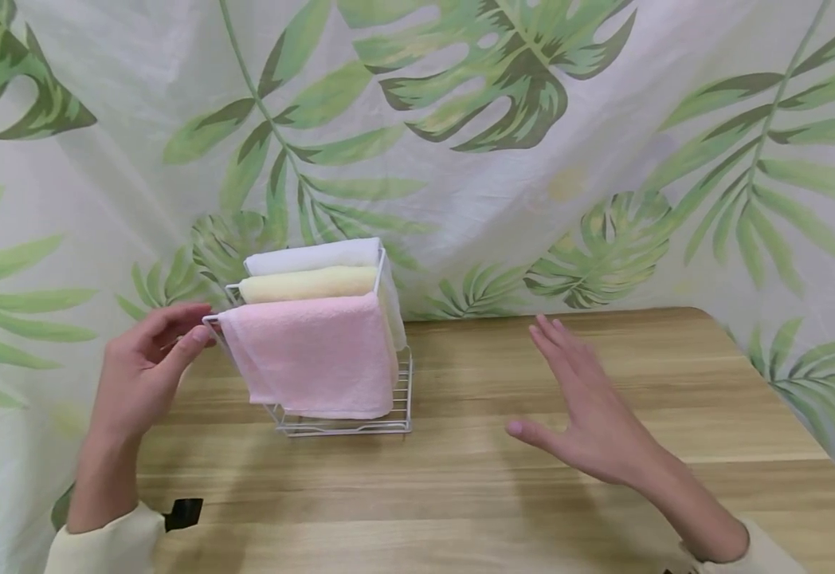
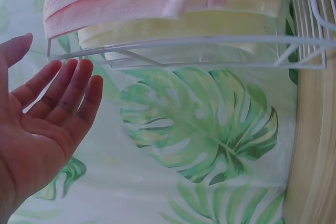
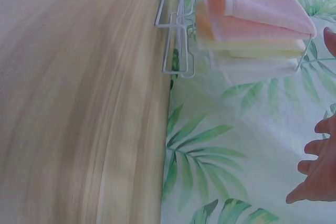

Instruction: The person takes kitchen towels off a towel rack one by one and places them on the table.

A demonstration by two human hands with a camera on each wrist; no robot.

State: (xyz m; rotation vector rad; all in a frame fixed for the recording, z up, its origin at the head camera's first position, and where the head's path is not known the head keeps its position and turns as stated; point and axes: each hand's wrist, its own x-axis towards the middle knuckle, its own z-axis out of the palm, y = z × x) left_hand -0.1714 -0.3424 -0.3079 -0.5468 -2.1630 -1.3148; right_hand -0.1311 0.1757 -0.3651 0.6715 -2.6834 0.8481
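A white wire rack (image 1: 346, 430) stands left of centre on the table, with towels draped over its bars. The pink towel (image 1: 310, 351) hangs nearest, a pale yellow towel (image 1: 310, 283) behind it, and a white towel (image 1: 313, 257) at the back. My left hand (image 1: 141, 359) is beside the rack's upper left corner, thumb and fingers apart. In the left wrist view, the fingertips of that hand (image 2: 47, 114) come right up to the white bar, with nothing in the palm. My right hand (image 1: 589, 406) hovers right of the rack, fingers extended, holding nothing.
The wooden table (image 1: 460, 494) has a rounded back right corner. Behind it hangs a cloth (image 1: 489, 207) printed with green leaves. A small black piece (image 1: 184, 514) sticks out at the left sleeve (image 1: 105, 546).
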